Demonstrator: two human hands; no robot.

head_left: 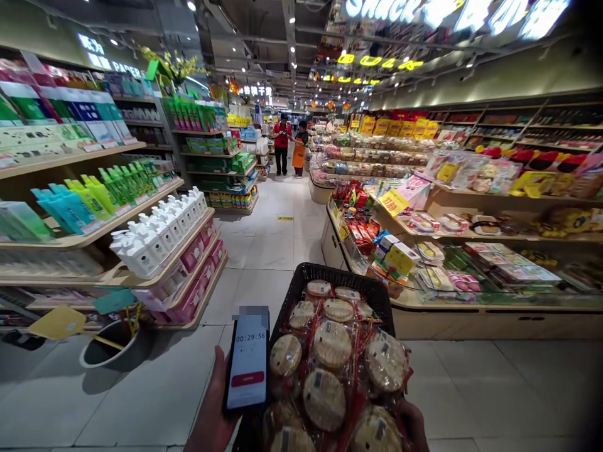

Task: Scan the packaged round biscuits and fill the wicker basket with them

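Left hand low at the bottom of the view, fingers curled behind a black phone as far as shows, grip firm and phone tilted upright. On the lit screen, timer digits reading 00:29:56 above a red button; a blurred patch just over the phone's top edge. Right hand only partly in view at the lower right side of a black woven basket; fingers too hidden to tell whether spread or pressed together, though close against the basket's side. Basket low in front of the body, between both hands, with the phone just beside its left edge. Inside, a heap of round flat cakes in clear wrap, each with a small label, red strips among the packs.

Both hands occupied at this moment, one with the phone, the other at the basket. Below, pale floor tiles. To the left, a long shelf of white pump bottles, a yellow paper tag and a round tub near its foot. To the right, a wood-based snack counter. Far down the aisle, a person in a red top beside a person in an orange apron.
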